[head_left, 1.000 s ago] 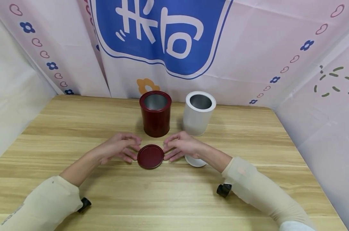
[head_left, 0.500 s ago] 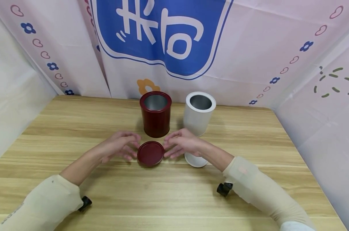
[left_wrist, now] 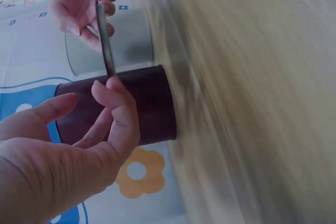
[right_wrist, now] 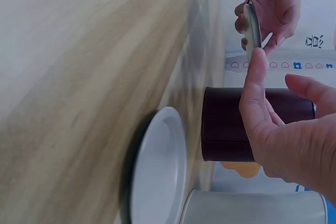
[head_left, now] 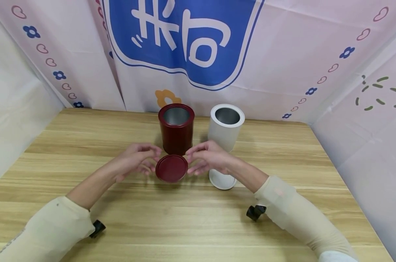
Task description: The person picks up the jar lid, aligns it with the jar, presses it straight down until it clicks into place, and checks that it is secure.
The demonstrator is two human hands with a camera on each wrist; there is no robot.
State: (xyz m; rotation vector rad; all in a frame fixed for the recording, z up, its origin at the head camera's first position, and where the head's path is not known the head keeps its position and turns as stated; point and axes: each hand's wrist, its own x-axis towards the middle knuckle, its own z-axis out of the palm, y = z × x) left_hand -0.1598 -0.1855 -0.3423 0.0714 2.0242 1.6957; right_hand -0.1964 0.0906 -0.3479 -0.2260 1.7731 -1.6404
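A round dark red lid (head_left: 171,168) is raised above the table between my two hands, seen edge-on in both wrist views. My left hand (head_left: 137,160) holds its left edge with curved fingertips, the thumb standing apart from it. At the opposite edge my right hand (head_left: 209,157) holds the lid likewise, with the fingers at the rim. Just behind the lid stands an uncovered dark red can (head_left: 177,136), its metal inside showing. An uncovered white can (head_left: 222,136) is upright to its right, partly covered by my right hand in the head view.
A white lid (head_left: 222,181) lies on the wooden table (head_left: 171,225) below my right hand. Behind the table hangs a printed cloth (head_left: 270,65) with a blue sign, and more cloth closes off both sides.
Both hands have lifted the dark red lid off the table and moved it slightly toward the dark red can. The cans and the white lid have stayed put.
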